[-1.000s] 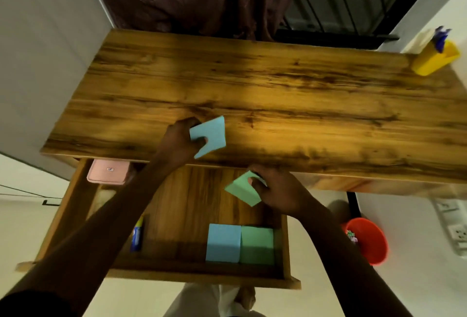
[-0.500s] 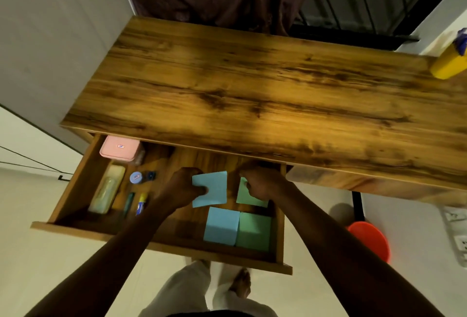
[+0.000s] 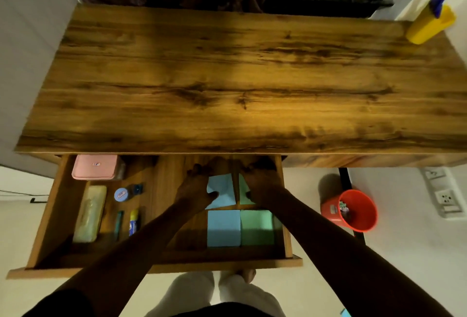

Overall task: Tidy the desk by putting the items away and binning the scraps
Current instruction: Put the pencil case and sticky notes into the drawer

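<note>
Head view: everything is placed against the open drawer under the table, read from its left wall across to its right.
Pink case: back left corner of the drawer, flat, part under the table edge; a stored item that needs no further handling.
Pale pouch: in front of the pink case along the drawer's left side, laid lengthwise so it fits the narrow space.
Small items: a round blue tin and a marker lie right of the pouch, apart from the paper.
Left hand: mid drawer, grip narrow, thumb pinching a blue note and lowering it behind the blue pad, probably to sort by colour.
Right hand: by the drawer's right wall, grip closed over a green note, held behind the green pad for the same reason.
Pads: side by side, touching, at the drawer's front right.
Red bin: on the floor right of the drawer, tilted, scraps inside.
Yellow cup: far right back of the table, well apart from the drawer, holding purple things.
Stage: judged near the end; table otherwise bare.
</note>
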`<control>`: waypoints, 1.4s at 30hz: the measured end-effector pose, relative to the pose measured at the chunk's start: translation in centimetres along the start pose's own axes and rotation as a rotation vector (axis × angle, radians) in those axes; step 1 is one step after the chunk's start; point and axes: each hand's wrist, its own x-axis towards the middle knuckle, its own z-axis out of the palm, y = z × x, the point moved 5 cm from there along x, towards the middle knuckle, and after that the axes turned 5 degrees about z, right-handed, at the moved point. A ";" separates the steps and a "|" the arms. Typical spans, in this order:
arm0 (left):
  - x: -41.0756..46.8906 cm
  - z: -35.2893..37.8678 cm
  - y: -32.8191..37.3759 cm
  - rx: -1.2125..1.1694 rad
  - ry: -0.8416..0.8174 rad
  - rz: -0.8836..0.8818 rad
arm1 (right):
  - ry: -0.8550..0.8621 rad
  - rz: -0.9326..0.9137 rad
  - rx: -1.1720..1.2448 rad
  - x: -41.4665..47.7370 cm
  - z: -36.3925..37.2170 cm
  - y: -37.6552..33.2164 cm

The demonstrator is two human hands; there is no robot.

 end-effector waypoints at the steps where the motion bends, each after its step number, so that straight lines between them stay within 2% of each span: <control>1: 0.0 0.3 0.1 0.001 -0.008 0.025 | -0.057 0.007 -0.015 0.0 0.6 0.1; 3: 0.1 0.8 0.4 0.004 -0.015 0.072 | -0.136 0.054 0.059 0.1 1.5 0.5; 5: 0.1 1.1 0.9 0.000 -0.018 0.114 | -0.133 0.044 0.049 0.0 1.5 0.2; 8: 0.3 1.3 1.5 0.011 -0.020 0.155 | -0.160 0.127 0.060 -0.9 1.0 -0.5; 10: 0.4 1.2 1.6 0.023 -0.015 0.174 | -0.155 0.163 0.050 -1.4 0.2 -0.9; 12: 0.5 1.2 1.6 0.023 -0.023 0.183 | -0.145 0.262 0.146 -1.9 0.2 -0.6; 19: 0.4 1.0 2.2 0.096 -0.044 0.164 | -0.112 0.283 0.199 -4.2 -0.5 -1.2; 22: -0.1 0.2 3.4 0.100 -0.001 0.203 | 0.027 0.267 0.246 -5.5 -1.2 -1.9; 26: -1.3 -0.9 7.6 -0.009 0.036 0.351 | 0.214 0.351 0.560 -9.1 -4.6 -1.9; 31: -3.9 -1.2 15.0 -0.123 -0.020 0.564 | 0.483 0.652 0.893 -17.3 -5.6 -0.1; 35: -6.4 0.7 21.3 -0.192 -0.156 0.684 | 0.639 0.878 1.158 -24.4 -4.2 1.2; 42: -13.0 6.7 31.0 -0.185 -0.270 0.904 | 0.909 1.239 1.293 -37.3 -0.3 2.3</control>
